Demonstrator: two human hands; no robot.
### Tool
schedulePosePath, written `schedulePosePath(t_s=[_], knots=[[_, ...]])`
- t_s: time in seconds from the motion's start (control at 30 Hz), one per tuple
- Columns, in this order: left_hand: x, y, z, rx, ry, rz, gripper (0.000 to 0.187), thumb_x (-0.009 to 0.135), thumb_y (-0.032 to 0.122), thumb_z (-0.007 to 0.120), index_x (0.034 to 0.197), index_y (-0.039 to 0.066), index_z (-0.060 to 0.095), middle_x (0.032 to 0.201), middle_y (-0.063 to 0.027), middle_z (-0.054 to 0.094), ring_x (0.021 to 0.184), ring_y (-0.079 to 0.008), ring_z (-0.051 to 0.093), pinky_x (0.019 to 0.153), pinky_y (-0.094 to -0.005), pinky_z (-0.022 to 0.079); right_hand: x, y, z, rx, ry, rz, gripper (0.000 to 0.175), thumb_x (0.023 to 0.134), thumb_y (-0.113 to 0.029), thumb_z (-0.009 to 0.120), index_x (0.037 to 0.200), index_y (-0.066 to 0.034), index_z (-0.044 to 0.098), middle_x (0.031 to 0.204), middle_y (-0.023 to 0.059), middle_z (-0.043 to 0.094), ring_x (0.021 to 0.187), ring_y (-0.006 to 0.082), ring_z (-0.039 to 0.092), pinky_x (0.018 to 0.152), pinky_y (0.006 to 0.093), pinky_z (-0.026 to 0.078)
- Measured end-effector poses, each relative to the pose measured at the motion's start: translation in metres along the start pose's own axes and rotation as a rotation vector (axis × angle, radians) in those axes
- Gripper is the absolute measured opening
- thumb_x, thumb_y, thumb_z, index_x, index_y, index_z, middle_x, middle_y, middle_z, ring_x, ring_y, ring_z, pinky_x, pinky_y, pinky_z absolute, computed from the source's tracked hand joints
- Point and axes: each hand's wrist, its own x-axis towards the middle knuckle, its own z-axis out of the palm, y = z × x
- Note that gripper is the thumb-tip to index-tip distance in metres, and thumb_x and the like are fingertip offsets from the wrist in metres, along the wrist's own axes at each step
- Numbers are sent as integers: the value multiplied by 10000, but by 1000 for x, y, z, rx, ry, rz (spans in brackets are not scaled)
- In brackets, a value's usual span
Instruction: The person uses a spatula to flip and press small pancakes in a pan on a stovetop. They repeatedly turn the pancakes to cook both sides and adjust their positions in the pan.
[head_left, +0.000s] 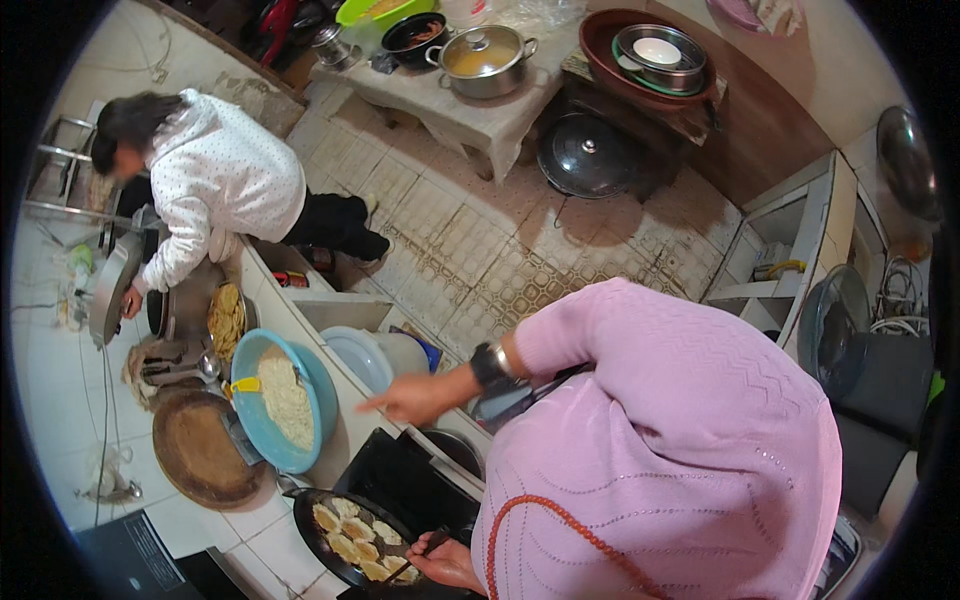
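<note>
My left hand (446, 561) grips the dark handle of a thin cooking utensil (405, 568) at the near edge of a black frying pan (309, 517). Several flat pieces of dough (352, 536), some browned, lie in the pan; the utensil's tip is among them. My right hand (420, 399) holds nothing and is raised over the counter edge, index finger extended towards a blue plastic basin (324, 390). Pale batter or dough (285, 401) fills part of that basin, and a yellow-handled utensil (246, 385) rests at its rim.
A round wooden board (199, 450) and a bowl of browned flatbreads (226, 321) share the counter. Further along, a person in a white top (225, 169) leans over it, one hand at a large lid (116, 289). A white bucket (401, 352) stands below. Behind, a table holds a lidded pot (484, 64).
</note>
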Motion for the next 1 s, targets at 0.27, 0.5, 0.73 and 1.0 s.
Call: schedulePosePath(t_s=[0.27,0.5,0.73,1.0], knots=[[7,-12,17,111,68,50,151,989,246,490,943,103,473,811,-10,469,812,-155,496,811,-309,425,-143,168,-300,227,744,285,379,896,-159,480,1270,-164,418,704,36,566,549,148,539,477,290,474],[-1,-24,6,147,-83,172,289,910,376,578,900,91,624,851,-70,596,890,-155,533,823,-367,436,-330,208,-601,299,1376,608,360,958,-330,433,814,-28,565,670,115,597,492,230,544,456,334,456],[9,-13,0,-47,-84,-133,187,877,353,639,836,172,624,795,-14,623,739,-138,570,741,-316,443,-338,102,-579,214,1549,650,347,909,-219,385,631,-79,537,514,48,523,399,165,476,365,298,366],[-5,-3,21,-35,82,-159,141,874,291,629,788,190,581,707,2,593,698,-148,557,753,-339,442,-369,133,-584,248,1566,583,183,824,-127,427,929,-68,564,623,44,579,424,134,506,349,288,359]])
